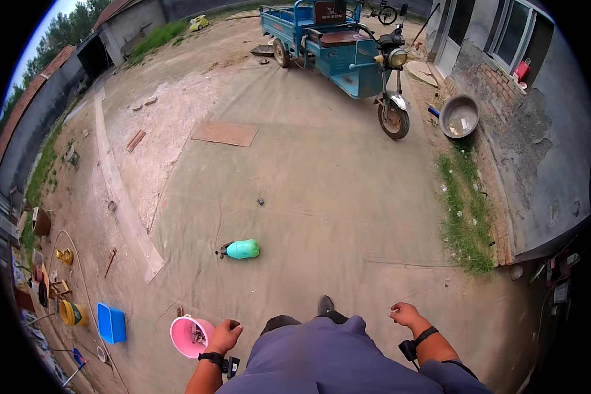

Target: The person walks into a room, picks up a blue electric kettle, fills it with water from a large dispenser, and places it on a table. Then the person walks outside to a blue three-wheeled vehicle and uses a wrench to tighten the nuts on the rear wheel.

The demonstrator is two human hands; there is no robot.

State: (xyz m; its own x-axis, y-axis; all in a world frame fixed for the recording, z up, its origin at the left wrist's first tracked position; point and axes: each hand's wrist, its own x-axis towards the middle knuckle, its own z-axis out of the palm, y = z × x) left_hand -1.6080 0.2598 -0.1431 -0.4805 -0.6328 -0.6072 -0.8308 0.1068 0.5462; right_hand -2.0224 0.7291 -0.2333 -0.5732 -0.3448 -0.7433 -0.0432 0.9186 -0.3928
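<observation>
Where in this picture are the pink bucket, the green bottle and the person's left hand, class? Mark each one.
Pink bucket (179,334), head view: its inner wall.
Green bottle (244,249), head view: the middle of its body.
Left hand (225,336), head view: the middle of the hand.

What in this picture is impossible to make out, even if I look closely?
In the head view:
Pink bucket: the bits inside are too small to name.
Dark thing on the ground: too small to identify.
Green bottle: the fitting at its left end is too small to read clearly.
Left hand: curled fingers hide its palm.
Blue tricycle: its side panel hides most of the bed floor.
</observation>
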